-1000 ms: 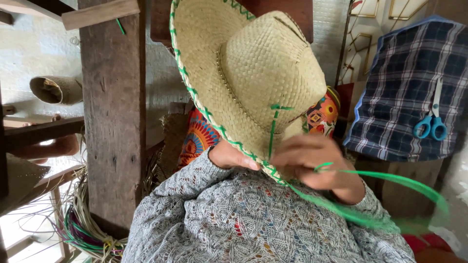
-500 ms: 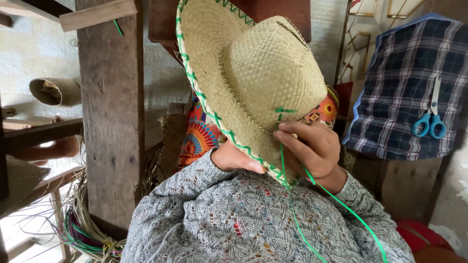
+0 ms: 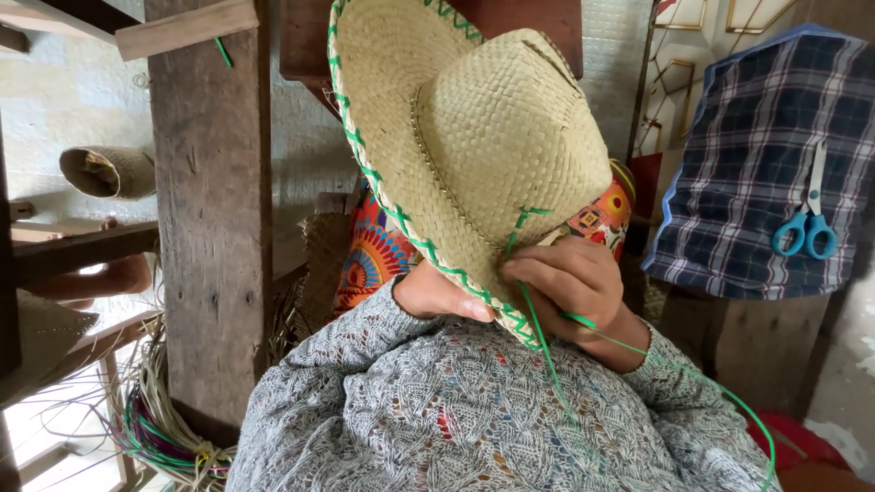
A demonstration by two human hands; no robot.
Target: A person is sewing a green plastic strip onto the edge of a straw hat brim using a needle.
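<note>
1. Straw, pale and tightly woven, makes the hat point(image 3: 474, 146) that the person holds up in front of the chest, with the crown turned toward the camera and the brim tilted.
2. Green cord stitches point(image 3: 401, 223) run in a zigzag along the brim edge, from the top down the left side to the bottom, where the hands are. On the right side the brim is hidden behind the crown, so I cannot tell whether it is sewn there.
3. By my judgement the edging is well along, but the loose cord shows that it is not finished.
4. The left hand point(image 3: 447, 296) grasps the lower brim from behind; only the thumb and part of the palm are seen.
5. The right hand point(image 3: 570, 287) is clenched around the green cord point(image 3: 720, 392) at the brim, near a short stitch point(image 3: 524, 223) at the base of the crown.
6. From this hand the cord hangs in a long loop over the grey knitted sleeve point(image 3: 474, 410).
7. Blue-handled scissors point(image 3: 807, 228) hang on a checked cloth point(image 3: 775, 173) at the right, well apart from the hat.
</note>
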